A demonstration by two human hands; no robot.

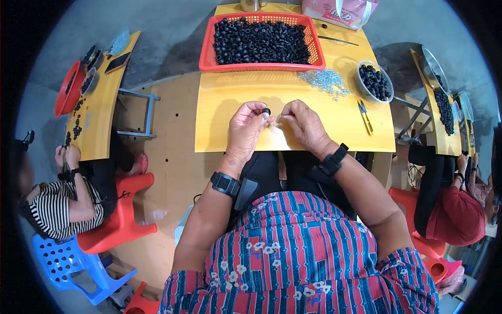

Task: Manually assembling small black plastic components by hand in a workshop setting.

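Note:
My left hand (247, 128) pinches a small black ring (266, 111) between thumb and fingertips above the near part of the yellow table (230, 99). My right hand (303, 124) is right beside it, fingers closed on something tiny and pale that I cannot make out. Both wrists wear black bands. A red basket (208, 44) heaped with several black rings stands at the far side of the table. A heap of small silvery metal pieces (325, 81) lies to the right in front of the basket.
A metal bowl (374, 82) of black rings and yellow-handled snips (365, 116) lie at the right. A pink bag (340, 11) sits at the far edge. Other people work at similar tables on the left (57, 204) and right (455, 209), on red and blue stools.

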